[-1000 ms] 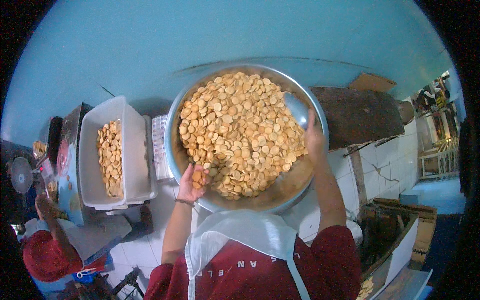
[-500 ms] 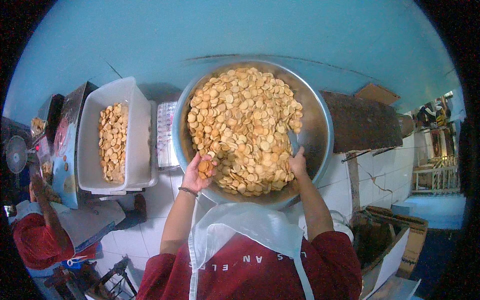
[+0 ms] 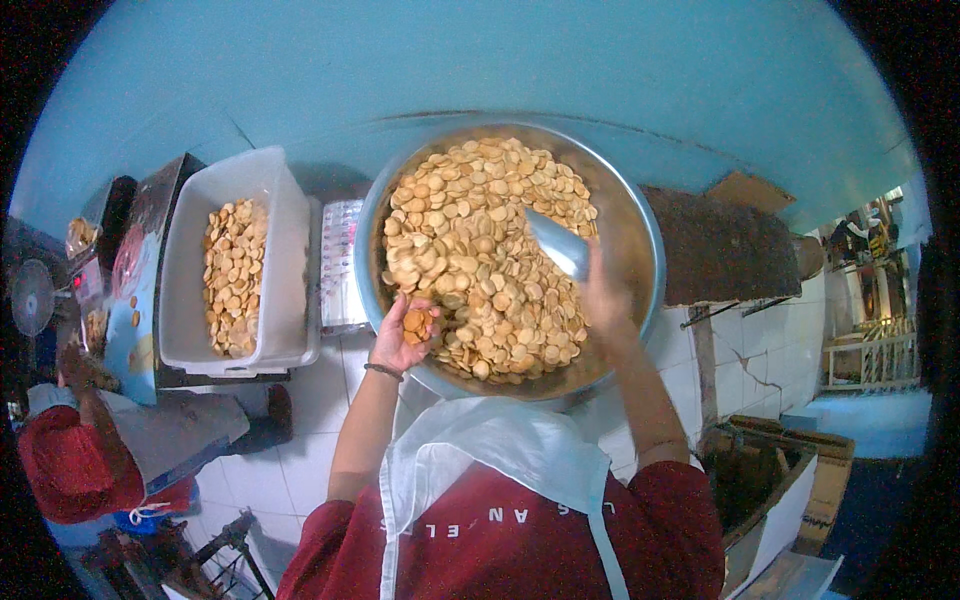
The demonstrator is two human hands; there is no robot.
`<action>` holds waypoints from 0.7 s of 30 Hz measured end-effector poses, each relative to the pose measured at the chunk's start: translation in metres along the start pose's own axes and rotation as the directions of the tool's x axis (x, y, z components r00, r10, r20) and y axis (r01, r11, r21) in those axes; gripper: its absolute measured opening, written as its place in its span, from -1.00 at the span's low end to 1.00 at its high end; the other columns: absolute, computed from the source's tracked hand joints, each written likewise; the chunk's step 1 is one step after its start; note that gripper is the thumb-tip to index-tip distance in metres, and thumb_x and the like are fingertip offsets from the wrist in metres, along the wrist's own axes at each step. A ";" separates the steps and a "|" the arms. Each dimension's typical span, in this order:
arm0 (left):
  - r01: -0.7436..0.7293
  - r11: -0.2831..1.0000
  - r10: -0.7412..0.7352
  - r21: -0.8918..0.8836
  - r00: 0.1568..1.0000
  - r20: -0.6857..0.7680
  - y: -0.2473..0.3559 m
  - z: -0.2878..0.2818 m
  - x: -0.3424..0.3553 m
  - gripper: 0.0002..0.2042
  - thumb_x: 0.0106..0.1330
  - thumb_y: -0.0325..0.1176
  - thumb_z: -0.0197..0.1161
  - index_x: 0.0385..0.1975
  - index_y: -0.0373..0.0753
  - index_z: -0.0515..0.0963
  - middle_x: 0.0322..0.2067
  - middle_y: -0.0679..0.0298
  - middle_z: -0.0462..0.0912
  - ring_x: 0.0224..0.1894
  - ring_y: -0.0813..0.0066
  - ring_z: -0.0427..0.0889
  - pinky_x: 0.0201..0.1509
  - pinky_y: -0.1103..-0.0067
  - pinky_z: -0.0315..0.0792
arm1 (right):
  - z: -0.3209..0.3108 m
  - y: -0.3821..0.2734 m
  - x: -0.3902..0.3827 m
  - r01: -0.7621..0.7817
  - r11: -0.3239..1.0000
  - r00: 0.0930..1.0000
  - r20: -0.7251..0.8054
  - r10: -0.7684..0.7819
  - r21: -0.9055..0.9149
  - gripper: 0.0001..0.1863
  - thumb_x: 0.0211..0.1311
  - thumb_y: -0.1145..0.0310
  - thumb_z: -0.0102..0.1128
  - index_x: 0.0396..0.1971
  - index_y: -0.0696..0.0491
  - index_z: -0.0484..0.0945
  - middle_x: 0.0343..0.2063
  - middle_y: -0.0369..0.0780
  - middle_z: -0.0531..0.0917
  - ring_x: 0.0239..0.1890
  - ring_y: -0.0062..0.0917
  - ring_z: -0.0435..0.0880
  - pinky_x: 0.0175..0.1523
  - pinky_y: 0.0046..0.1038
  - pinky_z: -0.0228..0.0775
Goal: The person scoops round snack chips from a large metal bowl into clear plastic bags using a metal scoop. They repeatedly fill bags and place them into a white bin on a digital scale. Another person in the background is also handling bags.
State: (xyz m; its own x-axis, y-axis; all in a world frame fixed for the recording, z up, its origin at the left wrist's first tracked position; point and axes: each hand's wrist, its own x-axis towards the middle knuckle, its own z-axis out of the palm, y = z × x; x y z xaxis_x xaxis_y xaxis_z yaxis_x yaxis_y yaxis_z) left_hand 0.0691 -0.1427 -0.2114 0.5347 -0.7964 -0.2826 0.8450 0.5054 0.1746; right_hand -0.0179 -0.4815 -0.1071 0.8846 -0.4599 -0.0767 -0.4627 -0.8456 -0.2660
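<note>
A wide metal bowl [image 3: 634,215] in front of me holds a heap of small round pale-golden biscuits [image 3: 470,230]. My left hand [image 3: 392,347], palm up at the bowl's near left rim, is curled around a few browner biscuits [image 3: 417,325]. On the right side, my right hand [image 3: 606,300] is blurred by motion and closed on a shiny metal scoop [image 3: 560,246]. The scoop hangs over the right part of the heap, its mouth toward the upper left; I see no biscuits in it. The scoop's handle is hidden by the hand.
Left of the bowl stands a translucent plastic bin [image 3: 288,260], partly filled with similar biscuits. A printed packet stack [image 3: 340,265] lies between them. At far left a co-worker in a red sleeve [image 3: 70,465] sits beside a table. A dark board [image 3: 710,248] extends right; a cardboard box [image 3: 835,480] stands lower right.
My right hand has raised the scoop from the bowl's right side and swung it up and left over the heap. My left hand keeps its browner biscuits and has shifted slightly right.
</note>
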 end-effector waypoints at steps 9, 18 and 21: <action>0.011 1.000 -0.011 -0.003 0.999 -0.035 -0.001 0.000 -0.001 -0.57 0.39 0.14 -0.10 -0.19 -0.13 0.47 -0.24 0.16 0.58 -0.42 0.37 0.59 -0.73 0.60 0.42 | 0.146 0.203 0.035 0.284 0.958 0.959 0.003 -0.284 -0.040 -0.85 0.06 0.35 0.10 -0.54 0.08 0.59 -0.58 -0.13 0.61 -0.56 -0.36 0.58 -0.43 -0.18 0.38; -0.021 1.000 0.019 -0.018 0.998 -0.057 0.002 -0.009 -0.001 -0.58 0.38 0.13 -0.07 -0.25 -0.12 0.50 -0.28 0.17 0.55 -0.46 0.42 0.51 -0.66 0.59 0.44 | 0.238 0.052 -0.024 -0.519 0.738 0.818 0.502 0.282 0.432 -0.78 0.24 0.36 -0.04 -0.26 0.16 0.51 -0.55 -0.20 0.58 -0.56 -0.44 0.56 -0.53 -0.38 0.37; -0.020 1.000 0.019 -0.010 0.998 -0.053 0.006 -0.013 -0.001 -0.58 0.38 0.14 -0.07 -0.27 -0.10 0.50 -0.27 0.18 0.55 -0.45 0.42 0.51 -0.66 0.59 0.44 | 0.198 0.018 -0.012 -0.433 0.684 0.901 0.288 0.324 0.587 -0.80 0.21 0.42 -0.01 -0.23 0.14 0.52 -0.50 -0.17 0.60 -0.55 -0.44 0.57 -0.47 -0.36 0.38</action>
State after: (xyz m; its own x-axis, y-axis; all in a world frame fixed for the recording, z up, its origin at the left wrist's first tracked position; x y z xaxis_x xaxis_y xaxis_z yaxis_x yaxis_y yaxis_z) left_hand 0.0740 -0.1346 -0.2225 0.5499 -0.7678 -0.3289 0.8342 0.5244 0.1707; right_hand -0.0256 -0.4373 -0.3011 0.6642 -0.6102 -0.4318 -0.6658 -0.2201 -0.7130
